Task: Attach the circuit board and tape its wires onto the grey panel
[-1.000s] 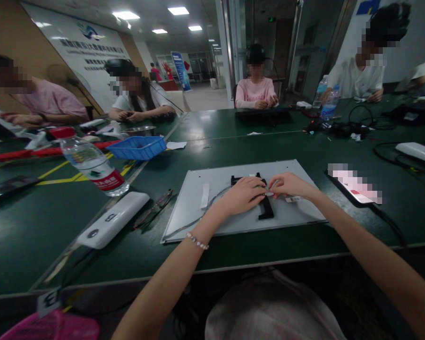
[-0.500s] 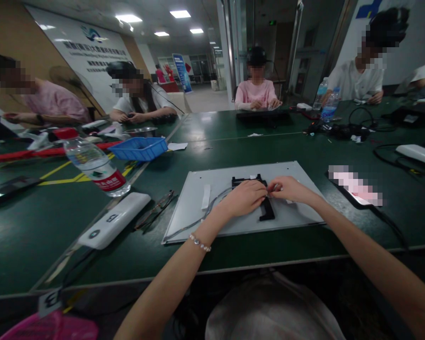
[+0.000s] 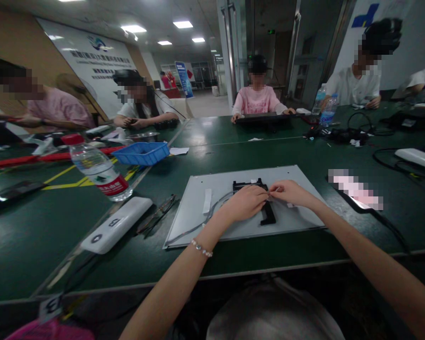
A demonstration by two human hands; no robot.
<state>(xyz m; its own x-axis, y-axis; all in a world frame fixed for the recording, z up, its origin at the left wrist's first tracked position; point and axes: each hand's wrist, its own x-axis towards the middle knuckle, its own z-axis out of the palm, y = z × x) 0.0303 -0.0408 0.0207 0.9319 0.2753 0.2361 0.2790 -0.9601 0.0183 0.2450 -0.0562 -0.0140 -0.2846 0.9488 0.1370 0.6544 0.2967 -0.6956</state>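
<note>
A flat light-grey panel (image 3: 187,208) lies on the table in front of me. On it is a black plastic bracket (image 3: 268,215), partly covered by my left hand. A thin grey cable (image 3: 198,226) runs across the panel's left side and passes under that hand. My left hand (image 3: 247,203) is palm down over the bracket, fingers together and bent, tips at the bracket's right side. Right against those tips, my right hand (image 3: 286,192) pinches thumb and forefinger together. Whatever sits between the fingertips is too small to name. A white strip (image 3: 207,201) lies left of the bracket.
To the left are a white power bank (image 3: 116,224), glasses (image 3: 157,215), a water bottle (image 3: 104,174) and a blue tray (image 3: 141,153). A phone (image 3: 356,191) with a cable lies to the right. Several people sit around the green table (image 3: 219,156).
My hands stay at the same spot on the bracket, with only slight finger movement. The view has tilted up a little. The person opposite has spread their hands to a dark flat object.
</note>
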